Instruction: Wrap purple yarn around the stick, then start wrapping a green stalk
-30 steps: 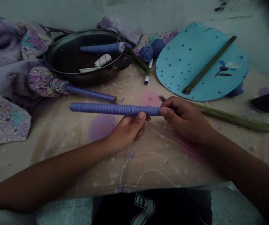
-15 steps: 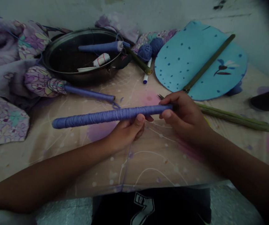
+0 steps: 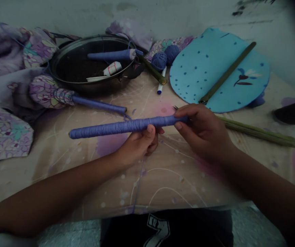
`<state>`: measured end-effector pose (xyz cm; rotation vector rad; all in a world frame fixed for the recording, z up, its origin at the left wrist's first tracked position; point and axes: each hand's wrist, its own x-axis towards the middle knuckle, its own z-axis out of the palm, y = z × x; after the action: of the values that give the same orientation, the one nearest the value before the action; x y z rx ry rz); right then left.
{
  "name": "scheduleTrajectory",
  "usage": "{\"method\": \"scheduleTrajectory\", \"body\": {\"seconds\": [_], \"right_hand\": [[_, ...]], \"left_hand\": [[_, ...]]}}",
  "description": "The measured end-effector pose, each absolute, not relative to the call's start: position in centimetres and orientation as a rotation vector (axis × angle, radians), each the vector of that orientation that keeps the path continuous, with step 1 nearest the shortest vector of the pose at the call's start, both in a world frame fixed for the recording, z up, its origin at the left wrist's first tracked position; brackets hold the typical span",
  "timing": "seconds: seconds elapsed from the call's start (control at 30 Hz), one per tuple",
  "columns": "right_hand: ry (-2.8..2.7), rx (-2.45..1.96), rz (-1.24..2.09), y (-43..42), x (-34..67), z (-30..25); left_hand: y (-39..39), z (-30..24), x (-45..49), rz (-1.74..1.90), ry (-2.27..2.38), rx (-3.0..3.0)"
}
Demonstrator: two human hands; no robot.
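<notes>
A stick wound with purple yarn (image 3: 111, 128) lies nearly level across both hands, above the table. My left hand (image 3: 146, 139) is closed around its middle from below, thumb on the near side. At the right end, my right hand (image 3: 201, 127) grips the stick between thumb and fingers, hiding that tip. A strand of yarn (image 3: 137, 187) hangs down from near my left hand to the table's front edge. Just behind my right fingers a thin dark pointed tip (image 3: 175, 107) shows; the rest of it is hidden.
Behind stands a dark pan (image 3: 70, 73) holding a yarn-wrapped piece. Left of it is floral cloth (image 3: 7, 133) with a wrapped handle (image 3: 99, 104). Yarn balls (image 3: 159, 60), a marker (image 3: 162, 82), a blue spotted mat (image 3: 188, 75) and green stalks (image 3: 262, 133) lie at the back and right.
The wrapped stick has shifted to the right through my left hand, its left end now nearer that hand. My right hand stays on its right end. The view has tilted slightly.
</notes>
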<state>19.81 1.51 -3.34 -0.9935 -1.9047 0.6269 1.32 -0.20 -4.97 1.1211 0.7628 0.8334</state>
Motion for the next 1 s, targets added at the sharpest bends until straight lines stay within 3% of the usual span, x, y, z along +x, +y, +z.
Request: {"method": "scheduleTrajectory", "body": {"seconds": [0.13, 0.2, 0.4, 0.5, 0.67, 0.9, 1.0], "right_hand": [[-2.050, -0.864, 0.331, 1.9, 19.8, -3.3], [-2.062, -0.853, 0.341, 1.9, 19.9, -3.4], [-1.691, -1.005, 1.092, 1.7, 20.2, -3.7], [-1.603, -1.058, 1.235, 1.8, 20.2, -3.4], [-1.650, -1.077, 1.109, 1.6, 20.2, -2.9], [-1.918, -0.839, 0.567, 1.6, 20.1, -4.0], [-1.932, -0.826, 0.527, 1.6, 20.1, -3.8]], "left_hand": [[-0.1, -5.1, 1.2, 0.831, 0.749, 1.133], [-0.1, -5.1, 1.1, 0.853, 0.734, 1.135], [-0.2, -5.2, 1.1, 0.850, 0.758, 1.175], [-0.3, -5.2, 1.0, 0.841, 0.760, 1.184], [-0.4, -5.0, 1.0, 0.798, 0.738, 1.196], [-0.3, -5.2, 0.9, 0.792, 0.737, 1.174], [-0.3, -5.2, 0.8, 0.786, 0.719, 1.191]]}}
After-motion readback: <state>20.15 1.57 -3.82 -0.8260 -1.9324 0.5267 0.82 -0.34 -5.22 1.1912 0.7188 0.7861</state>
